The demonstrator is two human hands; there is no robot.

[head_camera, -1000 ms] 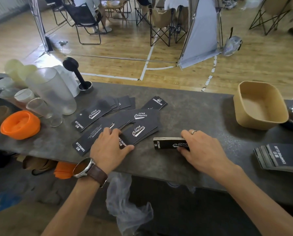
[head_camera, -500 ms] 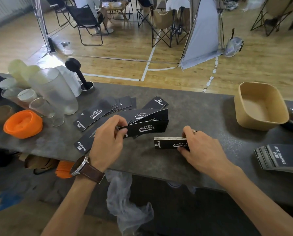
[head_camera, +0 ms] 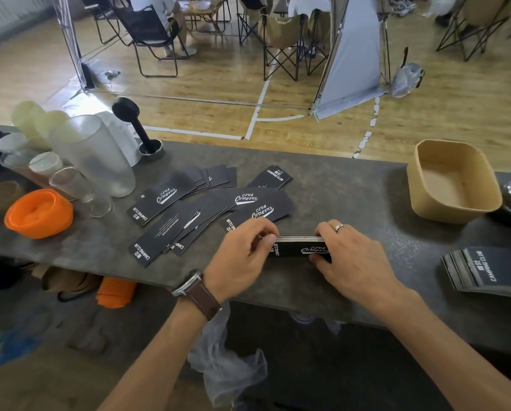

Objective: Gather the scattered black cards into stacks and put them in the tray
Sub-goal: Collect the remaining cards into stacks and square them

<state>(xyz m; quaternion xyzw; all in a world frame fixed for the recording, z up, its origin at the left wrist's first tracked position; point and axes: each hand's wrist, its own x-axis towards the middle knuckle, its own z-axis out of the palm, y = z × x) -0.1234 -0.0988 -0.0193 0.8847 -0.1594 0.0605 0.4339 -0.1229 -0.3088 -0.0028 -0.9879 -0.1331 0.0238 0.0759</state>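
Both hands, left hand (head_camera: 242, 250) and right hand (head_camera: 349, 256), grip one small card stack (head_camera: 300, 247) at center counter (head_camera: 352, 191); scattered cards (head_camera: 206, 209) remain at ten o'clock; kraft tray (head_camera: 453, 182) at two o'clock holds none yet

Left hand (head_camera: 242, 256), right hand (head_camera: 350, 259): fingers curled, facing, pinching between them.
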